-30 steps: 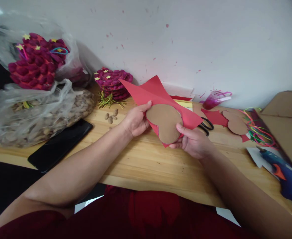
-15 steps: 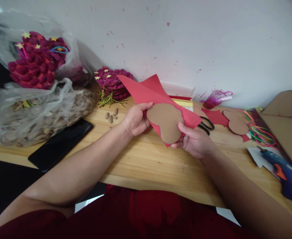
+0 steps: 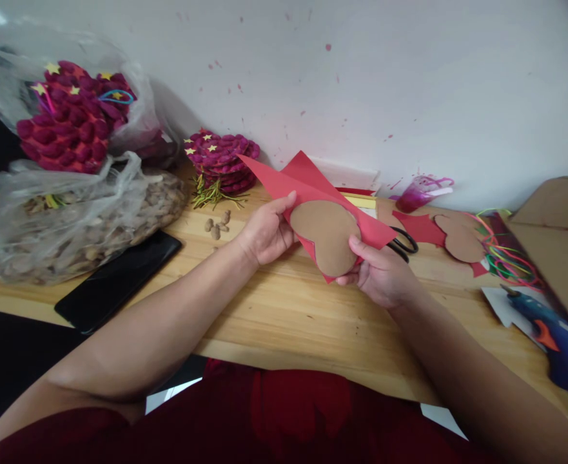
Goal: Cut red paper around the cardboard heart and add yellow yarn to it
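Pale wooden table (image 3: 284, 316) shows from its near edge up to the cardboard cutout (image 3: 325, 229), which is held over the table with its red paper (image 3: 288, 183), pinched between a half-closed left hand (image 3: 267, 233) and half-closed right hand (image 3: 383, 276), long axis kinda slanted, smaller round end toward that edge.
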`<state>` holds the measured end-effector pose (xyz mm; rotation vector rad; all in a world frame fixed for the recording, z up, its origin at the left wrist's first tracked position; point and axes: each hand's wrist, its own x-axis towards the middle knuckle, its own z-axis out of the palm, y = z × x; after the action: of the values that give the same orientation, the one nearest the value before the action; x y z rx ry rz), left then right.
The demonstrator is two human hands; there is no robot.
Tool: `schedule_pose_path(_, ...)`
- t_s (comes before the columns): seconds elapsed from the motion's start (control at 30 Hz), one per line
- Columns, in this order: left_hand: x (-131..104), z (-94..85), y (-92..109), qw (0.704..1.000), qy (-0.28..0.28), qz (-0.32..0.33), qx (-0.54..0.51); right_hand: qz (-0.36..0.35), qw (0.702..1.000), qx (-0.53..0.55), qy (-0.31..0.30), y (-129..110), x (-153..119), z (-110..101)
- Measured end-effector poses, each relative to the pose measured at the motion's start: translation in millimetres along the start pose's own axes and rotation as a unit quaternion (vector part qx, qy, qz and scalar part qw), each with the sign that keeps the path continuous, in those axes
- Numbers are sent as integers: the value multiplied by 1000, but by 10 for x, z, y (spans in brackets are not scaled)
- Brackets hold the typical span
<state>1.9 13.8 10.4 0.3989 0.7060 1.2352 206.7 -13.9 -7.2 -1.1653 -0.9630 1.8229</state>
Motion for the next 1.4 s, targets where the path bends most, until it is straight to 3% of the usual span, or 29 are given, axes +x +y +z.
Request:
schedule_pose_path(0.27,-28,-12,69,999,6,-21,44,-2,1000,4,17,-8,3,-2)
schedule_pose_path(0.57,2,-208,318,958,-159,-3,239,-23,997,11,71,-87,-1,-23)
schedule_pose_path(0.7,48,-241,326,929,-220,47,293,-15,997,20,75,-99,7,-50)
schedule_pose_path(0.87,60,-243,268,923,-217,103,299,-12,997,8,72,-103,15,-71)
schedule_pose_path(1.1,74,-257,228,936,-190,118,273,-7,998,3,54,-99,29,-105)
schedule_pose_path(1.27,64,-245,196,955,-187,73,219,-10,998,24,53,-84,40,-108)
schedule_pose_path(1.4,9,-201,49,973,-179,13,147,-37,999,22,23,-65,31,-82)
